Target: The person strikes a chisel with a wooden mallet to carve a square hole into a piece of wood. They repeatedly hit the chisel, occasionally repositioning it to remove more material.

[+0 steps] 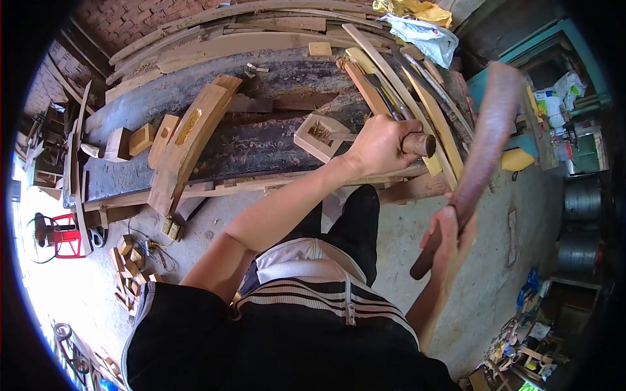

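1. Head view, left hand (pixel 381 146): fingers wrapped tight round the tool handle (pixel 417 144). The butt end pokes out of my fist on the mallet side, exposed on purpose I'd say. The working end is hidden behind my hand, so I can't tell what it touches
2. Right hand (pixel 448 238): fingers clamped on the thin lower shaft of the mallet (pixel 486 137). A low grip, probably for leverage. The thick end is up and blurred, well apart from the handle butt
3. Hollowed block (pixel 319 135): just beside my left hand, lying on the dark beam (pixel 261 150) with its square recess facing the camera. The beam looks to be serving as the bench, heavy enough to keep the block put
4. Long timber (pixel 189 140) with a slot cut in it lies across the same beam, well left of my hands
5. Slats (pixel 391 72) are stacked at the far edge, near my left hand
6. Offcuts (pixel 130 260) are scattered on the floor (pixel 391 260), below the beam and out of the swing path
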Motion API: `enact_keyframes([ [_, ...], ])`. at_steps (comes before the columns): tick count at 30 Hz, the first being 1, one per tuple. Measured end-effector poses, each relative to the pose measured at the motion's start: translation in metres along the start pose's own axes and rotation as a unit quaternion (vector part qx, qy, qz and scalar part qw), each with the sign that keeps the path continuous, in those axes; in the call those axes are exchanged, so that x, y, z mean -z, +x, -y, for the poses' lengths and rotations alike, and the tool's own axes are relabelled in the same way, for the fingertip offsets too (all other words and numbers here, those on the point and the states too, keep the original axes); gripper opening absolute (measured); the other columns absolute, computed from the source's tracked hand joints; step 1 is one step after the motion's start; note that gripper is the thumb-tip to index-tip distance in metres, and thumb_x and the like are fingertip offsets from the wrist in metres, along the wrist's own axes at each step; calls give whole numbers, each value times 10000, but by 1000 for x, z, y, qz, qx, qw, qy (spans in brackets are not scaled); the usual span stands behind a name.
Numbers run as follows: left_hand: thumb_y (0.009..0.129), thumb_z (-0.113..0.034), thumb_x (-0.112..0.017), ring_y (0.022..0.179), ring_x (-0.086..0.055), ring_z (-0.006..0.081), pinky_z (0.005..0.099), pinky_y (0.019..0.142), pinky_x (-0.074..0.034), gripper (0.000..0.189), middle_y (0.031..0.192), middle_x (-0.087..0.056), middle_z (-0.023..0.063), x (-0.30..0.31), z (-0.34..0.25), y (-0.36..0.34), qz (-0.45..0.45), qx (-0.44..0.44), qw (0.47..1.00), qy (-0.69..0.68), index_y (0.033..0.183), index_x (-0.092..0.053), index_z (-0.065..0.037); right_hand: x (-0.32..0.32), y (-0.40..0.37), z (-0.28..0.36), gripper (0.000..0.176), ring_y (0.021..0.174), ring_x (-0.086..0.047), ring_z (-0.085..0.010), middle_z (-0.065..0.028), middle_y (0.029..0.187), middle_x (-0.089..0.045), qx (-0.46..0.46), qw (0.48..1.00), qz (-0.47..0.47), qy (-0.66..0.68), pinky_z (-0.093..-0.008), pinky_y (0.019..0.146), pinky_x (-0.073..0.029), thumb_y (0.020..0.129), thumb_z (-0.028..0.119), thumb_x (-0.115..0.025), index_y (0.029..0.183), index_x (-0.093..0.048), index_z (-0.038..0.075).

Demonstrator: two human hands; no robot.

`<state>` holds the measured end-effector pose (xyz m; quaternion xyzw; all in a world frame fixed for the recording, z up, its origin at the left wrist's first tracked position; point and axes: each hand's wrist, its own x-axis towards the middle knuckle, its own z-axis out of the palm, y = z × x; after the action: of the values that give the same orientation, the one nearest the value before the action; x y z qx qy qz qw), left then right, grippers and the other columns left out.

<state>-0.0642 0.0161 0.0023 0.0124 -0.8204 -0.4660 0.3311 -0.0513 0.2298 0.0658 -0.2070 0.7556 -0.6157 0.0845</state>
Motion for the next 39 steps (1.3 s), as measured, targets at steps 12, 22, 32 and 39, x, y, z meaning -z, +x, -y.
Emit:
enact_keyframes([
  [12, 672, -228, -734, 713, -669, 401, 460, 669, -565, 301, 707, -657, 199, -9, 15, -5, 13, -35, 998, 53, 954, -732, -123, -1, 10, 7, 428, 510, -510, -117, -55, 731, -559, 0, 986, 96, -137, -271, 481, -430, 896, 211, -679, 1198, -504, -38],
  [22, 698, -139, -761, 739, -672, 390, 399, 647, -560, 176, 724, -662, 183, 11, 3, 4, -70, 20, 994, -85, 847, -710, -59, -16, 11, 15, 416, 505, -522, -117, -68, 722, -575, -44, 990, 99, -89, -265, 487, -441, 890, 174, -656, 1172, -499, -89],
  [32, 726, -78, -719, 678, -618, 283, 382, 654, -536, 162, 756, -631, 209, 14, 4, -2, -54, -4, 997, -52, 869, -674, -18, -15, 9, 1, 439, 550, -540, -97, -81, 820, -622, 108, 978, 113, -140, -253, 527, -451, 886, 184, -703, 1223, -528, -37],
  [39, 813, -122, -718, 626, -509, 63, 297, 610, -482, 170, 614, -580, 19, 58, 19, 21, -164, 120, 968, -150, 766, -621, 10, -15, -1, -4, 477, 479, -519, -98, -74, 849, -600, -33, 996, 77, 20, -239, 402, -413, 935, 276, -695, 1235, -512, -46],
])
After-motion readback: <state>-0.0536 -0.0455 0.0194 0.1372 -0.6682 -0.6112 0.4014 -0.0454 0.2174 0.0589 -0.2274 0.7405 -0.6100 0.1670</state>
